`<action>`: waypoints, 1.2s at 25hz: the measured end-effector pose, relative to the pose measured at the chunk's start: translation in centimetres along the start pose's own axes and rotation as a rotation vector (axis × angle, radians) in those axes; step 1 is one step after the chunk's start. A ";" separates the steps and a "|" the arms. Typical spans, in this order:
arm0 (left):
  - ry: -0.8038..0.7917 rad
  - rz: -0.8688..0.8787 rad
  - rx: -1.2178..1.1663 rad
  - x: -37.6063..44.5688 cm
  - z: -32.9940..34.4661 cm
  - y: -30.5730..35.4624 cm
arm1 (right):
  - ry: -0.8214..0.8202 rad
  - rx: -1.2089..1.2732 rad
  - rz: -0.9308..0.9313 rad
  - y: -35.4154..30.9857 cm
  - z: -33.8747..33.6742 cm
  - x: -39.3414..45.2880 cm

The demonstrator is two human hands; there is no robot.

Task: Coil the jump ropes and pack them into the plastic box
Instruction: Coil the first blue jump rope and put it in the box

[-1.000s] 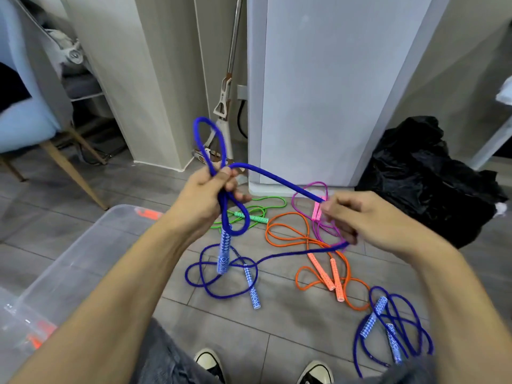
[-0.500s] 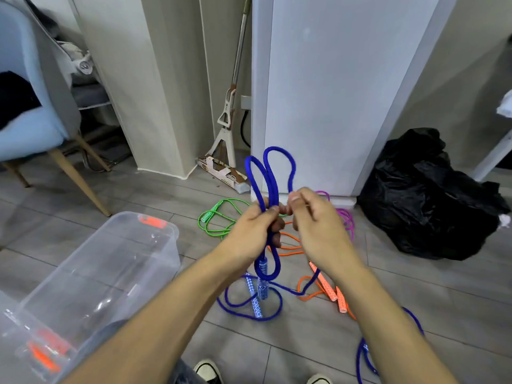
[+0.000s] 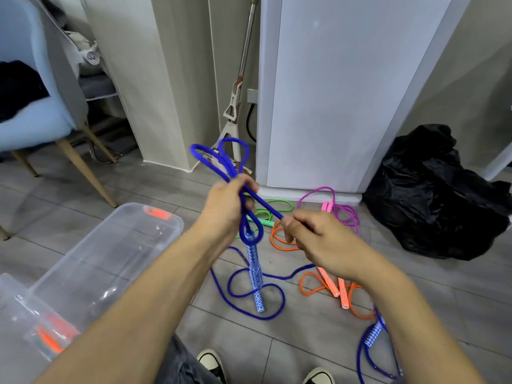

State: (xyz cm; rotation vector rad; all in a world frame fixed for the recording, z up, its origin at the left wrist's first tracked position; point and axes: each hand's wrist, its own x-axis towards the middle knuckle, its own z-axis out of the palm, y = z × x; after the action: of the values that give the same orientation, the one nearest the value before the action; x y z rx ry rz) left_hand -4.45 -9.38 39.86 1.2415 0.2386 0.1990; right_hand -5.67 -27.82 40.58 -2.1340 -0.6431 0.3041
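Overhead, gripping looped blue jump rope (image 3: 221, 159) in left hand (image 3: 224, 206), pinching its strand with right hand (image 3: 313, 239).

The plastic box (image 3: 116, 245) is clear and glossy. The blue jump rope (image 3: 221, 159) looks like matt braided cord, its handle (image 3: 255, 268) patterned. The floor (image 3: 415, 286) is matt grey wood-grain plank; the black bag (image 3: 437, 195) is shiny, crumpled plastic.
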 end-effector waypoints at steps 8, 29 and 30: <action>0.115 -0.080 -0.397 3.7 -5.9 2.8 | 0.175 0.125 0.152 2.4 -6.4 -2.1; -0.589 0.127 0.693 -3.1 0.2 1.2 | 0.227 0.233 0.054 -0.9 -1.2 0.1; -0.541 0.137 0.637 -2.8 0.0 1.1 | 0.220 0.301 0.069 -0.7 -1.3 0.2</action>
State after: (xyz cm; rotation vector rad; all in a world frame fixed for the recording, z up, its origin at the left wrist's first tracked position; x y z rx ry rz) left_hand -7.20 -9.81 41.11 1.8920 -0.2786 -0.1142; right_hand -5.17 -28.30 41.90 -1.8691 -0.3717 0.1863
